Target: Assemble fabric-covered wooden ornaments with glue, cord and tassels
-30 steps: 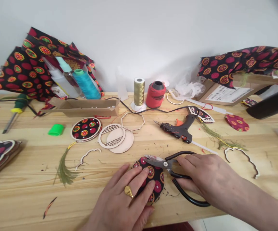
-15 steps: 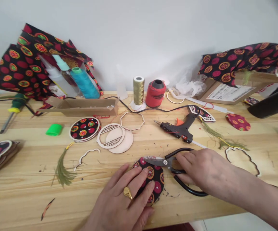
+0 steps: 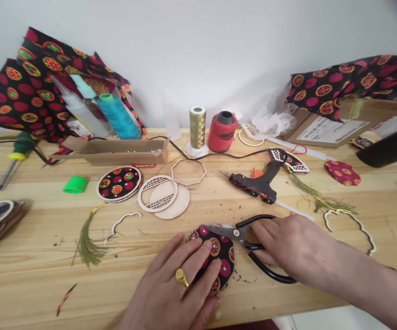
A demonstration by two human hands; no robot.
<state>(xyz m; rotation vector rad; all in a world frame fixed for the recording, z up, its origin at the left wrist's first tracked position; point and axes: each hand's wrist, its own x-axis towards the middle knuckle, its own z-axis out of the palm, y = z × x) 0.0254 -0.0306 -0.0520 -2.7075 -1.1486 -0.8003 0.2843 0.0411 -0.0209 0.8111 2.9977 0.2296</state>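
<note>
Left hand (image 3: 174, 284) lies flat, fingers spread, pressing the fabric patch (image 3: 225, 261) onto the table (image 3: 29, 284), gripping nothing; just right of the patch, right hand (image 3: 294, 247) reaches in, holding the scissors (image 3: 224, 231), blades across the patch's top edge

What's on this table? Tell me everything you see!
Thread spools: 3, gold, red, blue, at the back.
Glue gun: 1, black, middle right.
Scissors: 1, black and silver, front.
Cloth heaps: 2, black with red circles, back corners.
Screwdriver: 1, green handle, back left.
Wooden rings: 2, pale, middle.
Left hand: 1, gold ring, pressing a round cloth piece.
Right hand: 1, holding the scissors.
</note>
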